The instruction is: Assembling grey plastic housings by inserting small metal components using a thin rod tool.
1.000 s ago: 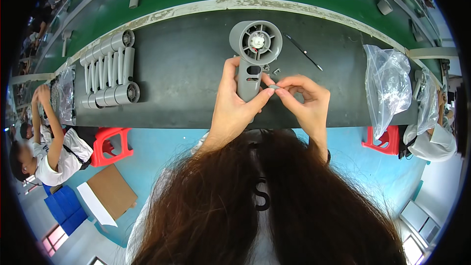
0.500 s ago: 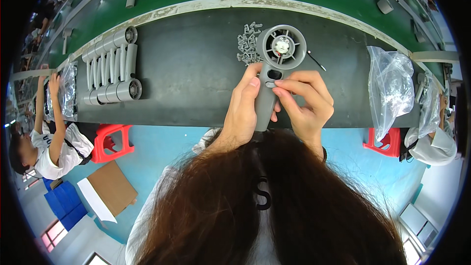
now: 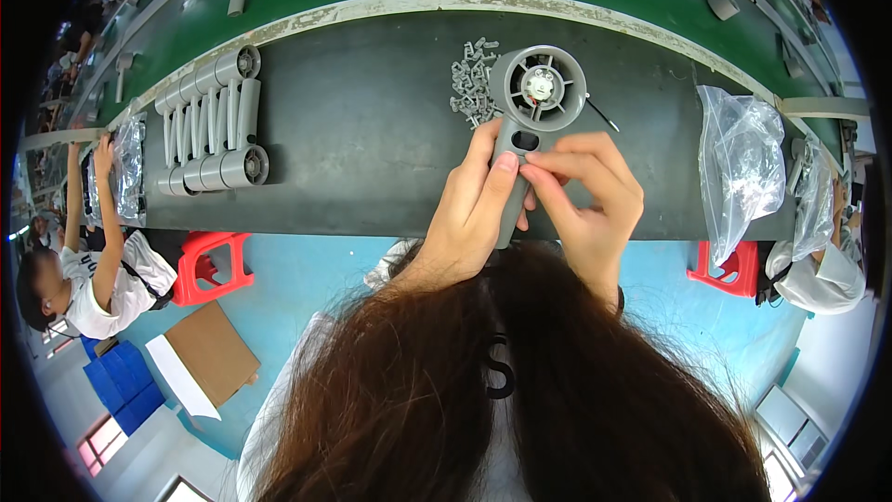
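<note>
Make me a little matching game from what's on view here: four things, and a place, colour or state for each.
1. Fan
2. Small parts
3. Large clear bag
4. Stools

A. Red
B. At the table's right end
C. In the left hand
D. In a loose heap

Pairs: 1-C, 2-D, 3-B, 4-A

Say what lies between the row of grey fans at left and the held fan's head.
In the head view, a pile of small grey parts lies on the dark tabletop there, nearer the held fan.
</note>
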`<move>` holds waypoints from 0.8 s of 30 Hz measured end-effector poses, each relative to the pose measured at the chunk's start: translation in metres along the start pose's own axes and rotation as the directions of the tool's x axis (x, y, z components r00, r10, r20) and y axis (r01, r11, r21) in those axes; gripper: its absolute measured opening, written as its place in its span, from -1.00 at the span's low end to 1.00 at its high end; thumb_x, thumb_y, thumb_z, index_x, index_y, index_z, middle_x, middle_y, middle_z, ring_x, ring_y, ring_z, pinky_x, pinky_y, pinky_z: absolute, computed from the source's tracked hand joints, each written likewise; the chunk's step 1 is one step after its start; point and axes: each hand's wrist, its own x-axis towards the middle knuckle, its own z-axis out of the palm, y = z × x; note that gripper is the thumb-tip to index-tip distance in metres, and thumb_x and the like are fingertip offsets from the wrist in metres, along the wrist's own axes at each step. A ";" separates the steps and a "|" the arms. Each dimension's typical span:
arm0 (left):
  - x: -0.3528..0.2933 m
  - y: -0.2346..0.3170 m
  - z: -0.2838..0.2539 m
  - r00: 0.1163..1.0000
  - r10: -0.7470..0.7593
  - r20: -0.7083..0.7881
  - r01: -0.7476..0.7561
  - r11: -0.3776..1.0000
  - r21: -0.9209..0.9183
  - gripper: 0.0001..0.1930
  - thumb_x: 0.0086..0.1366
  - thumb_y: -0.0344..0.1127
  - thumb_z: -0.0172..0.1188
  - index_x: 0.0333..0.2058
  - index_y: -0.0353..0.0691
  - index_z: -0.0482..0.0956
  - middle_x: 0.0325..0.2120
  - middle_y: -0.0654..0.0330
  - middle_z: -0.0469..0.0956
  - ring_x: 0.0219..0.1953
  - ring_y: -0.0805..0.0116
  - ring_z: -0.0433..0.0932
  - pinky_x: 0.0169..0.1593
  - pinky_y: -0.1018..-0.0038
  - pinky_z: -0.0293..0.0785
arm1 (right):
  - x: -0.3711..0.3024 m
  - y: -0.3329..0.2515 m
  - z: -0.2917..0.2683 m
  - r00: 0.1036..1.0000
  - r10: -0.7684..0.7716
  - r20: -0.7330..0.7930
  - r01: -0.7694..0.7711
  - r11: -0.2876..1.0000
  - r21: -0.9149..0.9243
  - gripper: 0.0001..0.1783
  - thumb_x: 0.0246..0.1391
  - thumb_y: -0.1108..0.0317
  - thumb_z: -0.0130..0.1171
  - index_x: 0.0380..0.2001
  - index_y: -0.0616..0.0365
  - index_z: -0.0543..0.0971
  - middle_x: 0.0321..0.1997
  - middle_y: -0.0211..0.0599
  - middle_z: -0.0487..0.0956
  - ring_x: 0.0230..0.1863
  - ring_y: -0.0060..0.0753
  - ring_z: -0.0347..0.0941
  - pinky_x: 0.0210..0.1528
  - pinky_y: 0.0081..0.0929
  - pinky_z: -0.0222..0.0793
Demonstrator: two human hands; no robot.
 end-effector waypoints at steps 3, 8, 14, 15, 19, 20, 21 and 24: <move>-0.001 -0.001 -0.004 1.000 -0.024 0.015 0.024 1.000 0.013 -0.60 0.41 -0.19 -0.25 0.08 -0.33 0.17 -0.48 0.18 0.43 -0.48 0.51 0.40 -0.42 0.55 0.39 | 0.002 0.014 0.004 0.991 0.136 0.005 -0.134 0.969 0.210 -0.56 -0.18 0.59 0.31 -0.13 0.16 0.52 -0.12 -0.30 0.41 -0.25 -0.55 0.41 -0.54 -0.61 0.33; -0.001 -0.003 0.000 0.998 0.068 0.007 -0.068 0.998 0.008 -0.56 0.40 -0.23 -0.20 0.15 -0.37 0.09 -0.45 0.15 0.46 -0.50 0.48 0.42 -0.40 0.55 0.38 | -0.006 0.005 0.018 0.876 0.431 0.219 -0.467 0.636 0.614 -0.32 0.15 0.32 0.03 0.28 0.19 0.03 0.09 -0.27 0.40 -0.26 -0.68 0.35 -0.58 -0.80 0.22; -0.006 -0.008 0.003 0.962 0.272 -0.017 -0.251 0.909 0.332 -0.50 0.38 -0.28 -0.17 0.18 -0.45 0.01 -0.37 0.02 0.50 -0.45 0.39 0.45 -0.35 0.47 0.40 | -0.017 0.004 0.031 0.870 0.465 0.166 -0.462 0.645 0.609 -0.31 0.20 0.31 -0.10 0.32 0.25 -0.06 0.20 -0.26 0.31 -0.02 -0.63 0.31 -0.20 -0.77 0.26; -0.006 -0.008 0.003 0.962 0.272 -0.014 -0.252 0.910 0.331 -0.50 0.38 -0.28 -0.17 0.18 -0.45 0.01 -0.37 0.02 0.50 -0.45 0.39 0.45 -0.35 0.47 0.40 | -0.016 0.002 0.032 0.884 0.449 0.128 -0.407 0.606 0.684 -0.32 0.21 0.32 -0.11 0.31 0.28 -0.06 0.25 -0.24 0.26 0.08 -0.60 0.26 -0.02 -0.73 0.22; 0.000 -0.023 -0.003 0.966 0.255 -0.032 -0.236 0.930 0.283 -0.48 0.37 -0.27 -0.18 0.21 -0.43 -0.01 -0.37 0.03 0.50 -0.45 0.38 0.44 -0.34 0.46 0.40 | -0.016 -0.002 0.036 0.888 0.450 0.092 -0.405 0.673 0.619 -0.34 0.21 0.38 -0.14 0.31 0.30 -0.07 0.31 -0.22 0.17 0.24 -0.53 0.11 0.19 -0.66 0.02; 0.001 -0.022 -0.004 0.984 0.165 -0.069 -0.149 0.968 0.200 -0.47 0.38 -0.26 -0.19 0.22 -0.41 -0.01 -0.39 0.06 0.49 -0.46 0.40 0.44 -0.35 0.48 0.39 | -0.016 0.001 0.036 0.888 0.447 0.105 -0.422 0.706 0.569 -0.35 0.23 0.34 -0.18 0.32 0.26 -0.08 0.27 -0.25 0.24 -0.01 -0.67 0.30 -0.03 -0.75 0.21; 0.001 -0.020 -0.004 0.984 0.165 -0.070 -0.149 0.969 0.200 -0.47 0.38 -0.26 -0.19 0.22 -0.41 -0.01 -0.39 0.06 0.49 -0.46 0.40 0.44 -0.35 0.48 0.39 | -0.016 0.005 0.032 0.888 0.447 0.107 -0.423 0.706 0.568 -0.35 0.23 0.34 -0.18 0.32 0.26 -0.08 0.27 -0.25 0.24 -0.01 -0.67 0.30 -0.03 -0.75 0.21; -0.001 -0.013 -0.001 1.000 0.017 -0.016 -0.018 0.997 -0.069 -0.48 0.38 -0.24 -0.21 0.23 -0.38 0.00 -0.42 0.16 0.46 -0.48 0.47 0.40 -0.38 0.54 0.36 | -0.017 0.010 0.027 0.861 0.482 0.165 -0.481 0.662 0.575 -0.36 0.28 0.20 -0.27 0.33 0.19 -0.12 0.14 -0.35 0.40 -0.61 -0.84 0.04 -0.60 -0.83 0.06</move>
